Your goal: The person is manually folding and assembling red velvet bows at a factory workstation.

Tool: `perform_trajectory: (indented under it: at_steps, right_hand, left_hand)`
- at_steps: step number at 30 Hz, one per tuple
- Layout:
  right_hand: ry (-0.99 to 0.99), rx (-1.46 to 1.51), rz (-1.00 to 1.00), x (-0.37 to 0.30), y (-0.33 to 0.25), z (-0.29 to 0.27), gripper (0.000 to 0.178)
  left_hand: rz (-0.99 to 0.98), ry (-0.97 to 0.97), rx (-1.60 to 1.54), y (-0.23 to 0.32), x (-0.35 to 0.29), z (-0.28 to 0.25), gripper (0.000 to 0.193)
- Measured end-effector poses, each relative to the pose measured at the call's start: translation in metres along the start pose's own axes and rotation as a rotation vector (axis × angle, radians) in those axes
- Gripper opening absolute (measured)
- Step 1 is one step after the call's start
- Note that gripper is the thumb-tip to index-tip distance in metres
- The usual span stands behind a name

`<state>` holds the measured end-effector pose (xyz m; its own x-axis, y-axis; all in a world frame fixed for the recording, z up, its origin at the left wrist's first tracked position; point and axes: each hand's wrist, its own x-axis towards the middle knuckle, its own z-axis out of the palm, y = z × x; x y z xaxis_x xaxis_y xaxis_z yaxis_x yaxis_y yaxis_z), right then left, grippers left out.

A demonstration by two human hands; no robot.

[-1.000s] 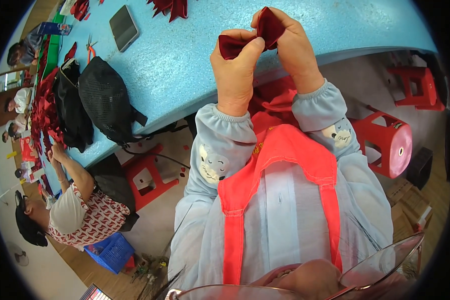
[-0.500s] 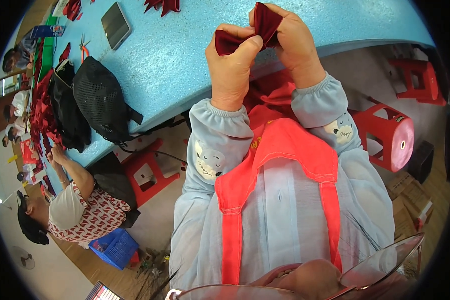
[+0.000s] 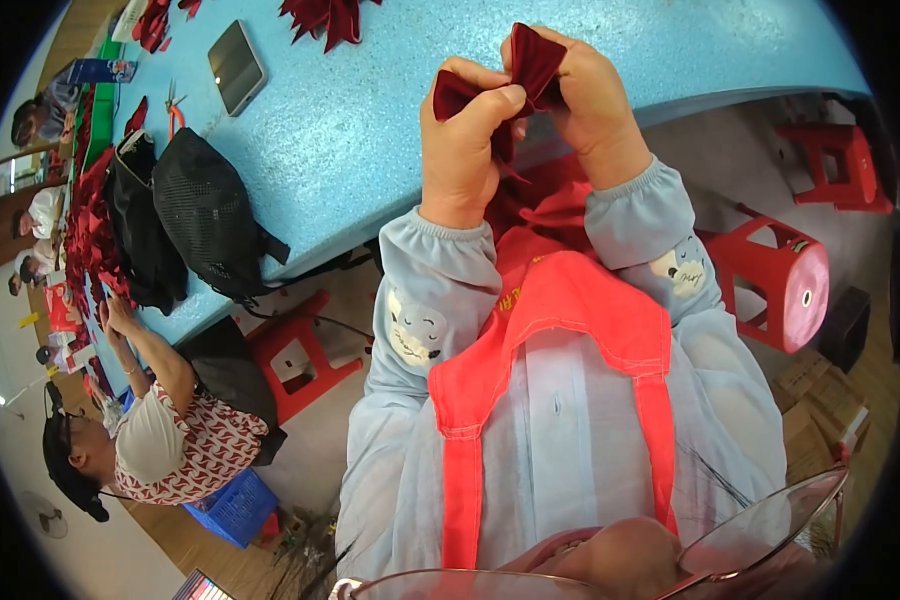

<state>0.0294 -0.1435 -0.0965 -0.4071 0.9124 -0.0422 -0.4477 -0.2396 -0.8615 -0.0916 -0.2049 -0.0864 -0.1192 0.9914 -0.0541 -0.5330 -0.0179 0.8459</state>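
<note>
A dark red velvet bow point(image 3: 536, 66) is held up between my two hands, just over the near edge of the blue table point(image 3: 340, 120). My left hand point(image 3: 465, 130) pinches its left loop, with the thumb pressed at the bow's middle. Around the right loop, the fingers of my right hand point(image 3: 595, 105) are closed; some of them are hidden behind the fabric. A red tail hangs below the middle between my hands. More dark red bows point(image 3: 330, 22) lie at the table's far edge.
A phone point(image 3: 237, 68), orange-handled snips point(image 3: 175, 110) and a black mesh bag point(image 3: 208, 205) lie on the table's left part. Beyond the bag is a heap of red ribbon pieces point(image 3: 92, 230), where a co-worker point(image 3: 185, 420) sits. Red stools point(image 3: 770, 275) stand at right.
The bow and both hands sit slightly lower in view, and a red tail now shows below the bow's middle. The co-worker's arms have shifted. Both hands keep hold of the bow.
</note>
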Motion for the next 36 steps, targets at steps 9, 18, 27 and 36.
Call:
perform_trajectory:
  at_steps: [9,18,27,36]
  right_hand:
    - [-0.03,-0.197,-0.094,-0.028,-0.027,-0.009,0.03]
    - [-0.018,-0.075,0.018,-0.028,-0.022,-0.014,0.024]
    - [0.021,-0.336,-0.451,-0.026,-0.025,-0.046,0.022]
    - [0.075,-0.24,-0.171,-0.023,-0.028,-0.018,0.019]
  left_hand:
    - [-0.061,0.124,-0.216,0.017,0.004,-0.011,0.014]
    - [-0.113,0.145,-0.22,0.011,-0.002,-0.003,0.02]
    - [-0.076,0.181,-0.245,0.009,-0.001,0.005,0.025]
    - [-0.027,-0.034,0.062,0.016,-0.019,0.005,0.04]
